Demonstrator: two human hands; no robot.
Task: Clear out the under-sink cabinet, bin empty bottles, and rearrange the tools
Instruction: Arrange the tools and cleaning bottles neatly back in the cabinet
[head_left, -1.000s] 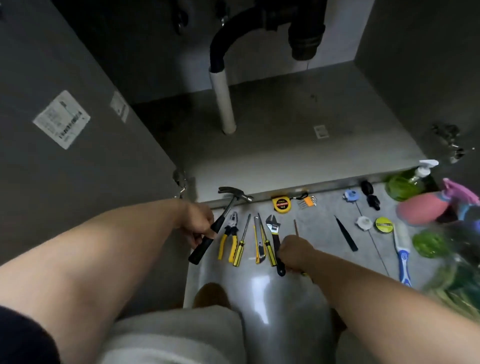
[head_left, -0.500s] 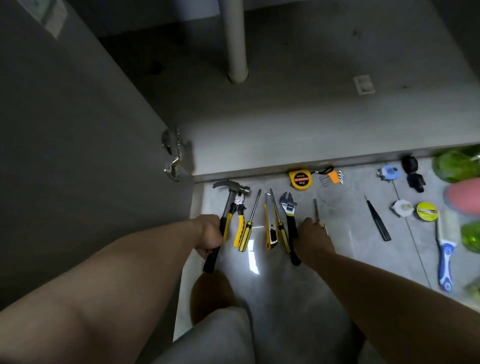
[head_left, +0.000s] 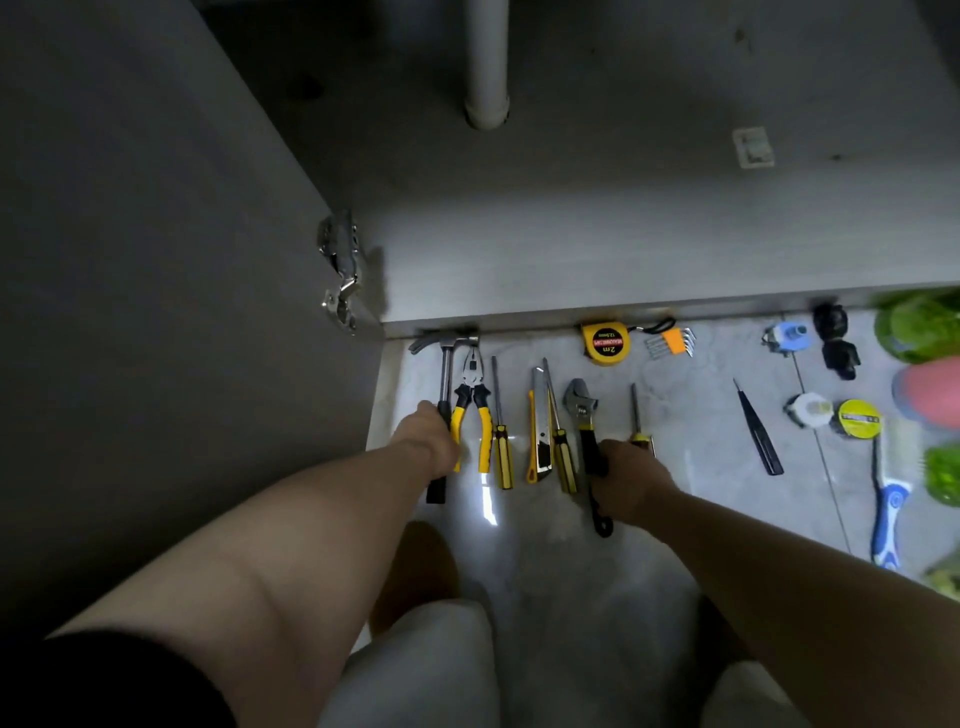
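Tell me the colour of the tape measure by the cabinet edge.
The tape measure is yellow with a black round label; head view shows it best.

One head-worn view — looking steeply down, close over the floor (head_left: 675, 545) before the cabinet (head_left: 597, 218).

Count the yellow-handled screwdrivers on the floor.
3. The first screwdriver lies right of the pliers; the second screwdriver between utility knife and wrench; the third screwdriver, right of the wrench, is partly hidden under the right hand.
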